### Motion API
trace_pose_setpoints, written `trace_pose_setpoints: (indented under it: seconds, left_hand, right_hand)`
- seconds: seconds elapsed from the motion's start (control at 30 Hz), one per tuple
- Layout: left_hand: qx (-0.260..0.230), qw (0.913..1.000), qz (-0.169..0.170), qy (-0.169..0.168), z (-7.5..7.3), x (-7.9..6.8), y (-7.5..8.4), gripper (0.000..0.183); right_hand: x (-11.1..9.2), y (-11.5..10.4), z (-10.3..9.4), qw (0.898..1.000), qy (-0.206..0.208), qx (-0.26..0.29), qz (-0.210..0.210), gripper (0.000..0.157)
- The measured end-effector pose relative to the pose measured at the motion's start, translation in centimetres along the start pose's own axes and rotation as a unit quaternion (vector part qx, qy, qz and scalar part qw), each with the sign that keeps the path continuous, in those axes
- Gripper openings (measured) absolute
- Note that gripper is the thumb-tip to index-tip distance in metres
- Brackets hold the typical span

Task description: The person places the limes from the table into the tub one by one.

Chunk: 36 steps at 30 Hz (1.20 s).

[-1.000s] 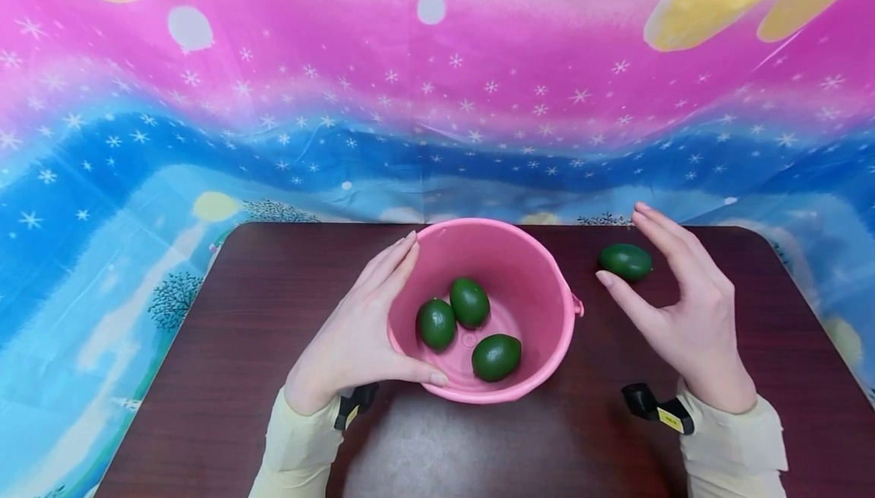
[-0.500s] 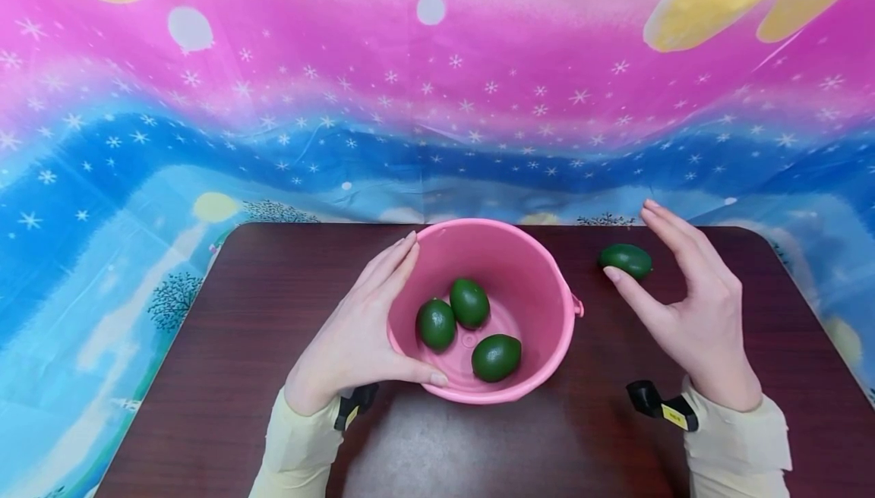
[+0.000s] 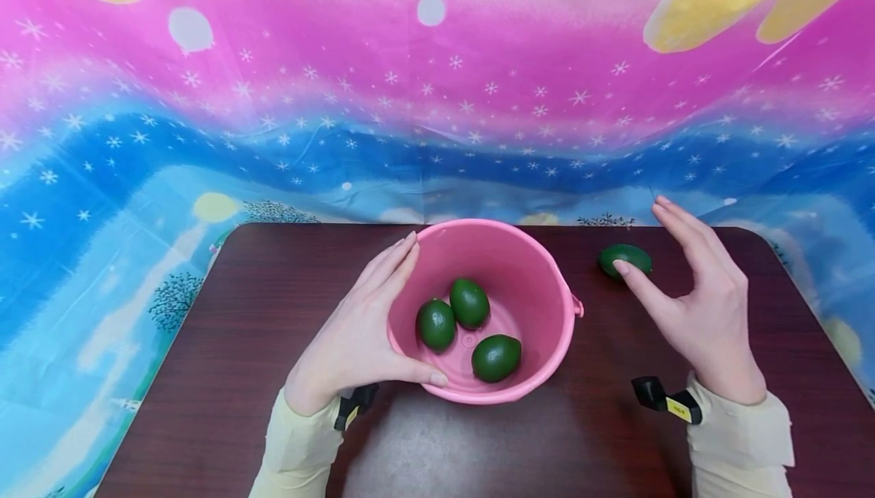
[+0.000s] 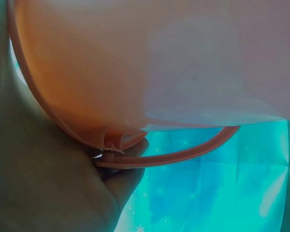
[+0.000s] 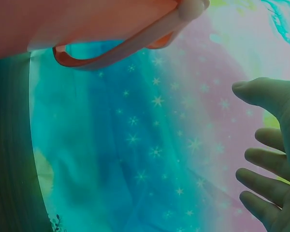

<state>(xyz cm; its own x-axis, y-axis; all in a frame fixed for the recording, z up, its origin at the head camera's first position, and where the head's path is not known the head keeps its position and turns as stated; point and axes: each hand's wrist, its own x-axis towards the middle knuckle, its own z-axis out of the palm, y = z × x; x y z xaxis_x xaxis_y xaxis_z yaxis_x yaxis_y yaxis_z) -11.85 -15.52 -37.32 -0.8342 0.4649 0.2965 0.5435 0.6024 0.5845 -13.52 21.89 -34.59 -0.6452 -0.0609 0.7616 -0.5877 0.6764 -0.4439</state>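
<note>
A pink bucket (image 3: 536,316) stands upright on the table with three dark green limes (image 3: 497,357) at its bottom. My left hand (image 3: 355,338) grips its left side, thumb over the near rim and fingers along the outside. In the left wrist view the bucket's handle (image 4: 183,155) hangs by the fingers of that hand. To the right of the bucket, another lime (image 3: 636,255) lies on the table near the back edge. Over it is my right hand (image 3: 711,316), fingers spread and holding nothing; its thumb overlaps the lime in the head view.
The dark wooden table (image 3: 437,452) has rounded back corners. Close behind it hangs a pink and blue cloth (image 3: 451,103) printed with snowflakes. A small black wrist camera (image 3: 666,399) sits below the right hand, with another (image 3: 357,405) at the left cuff.
My right hand has drifted a little to the right, so the thumb now overlaps the lime on the table. The left hand, bucket and limes have stayed put.
</note>
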Motion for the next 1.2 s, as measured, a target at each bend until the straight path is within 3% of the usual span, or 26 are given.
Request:
trace_pose_setpoints:
  seconds: [0.3, 0.53, 1.2]
  left_hand:
    - [-0.001, 1.0000, 0.000, 0.000, 0.0, -0.1, 0.0, 0.135]
    - [-0.004, 1.0000, 0.002, 0.002, -0.1, 0.0, 0.1, 0.137]
    - [-0.004, 1.0000, 0.002, 0.003, 0.0, 0.1, 0.0, 0.135]
  right_hand:
    - [0.0, 0.6, -0.2, 1.000, -0.008, 0.000, 0.017, 0.078]
    - [-0.6, 2.3, -0.3, 0.999, -0.023, -0.009, 0.039, 0.065]
    - [-1.2, 5.0, -0.1, 0.995, -0.058, -0.031, 0.076, 0.083]
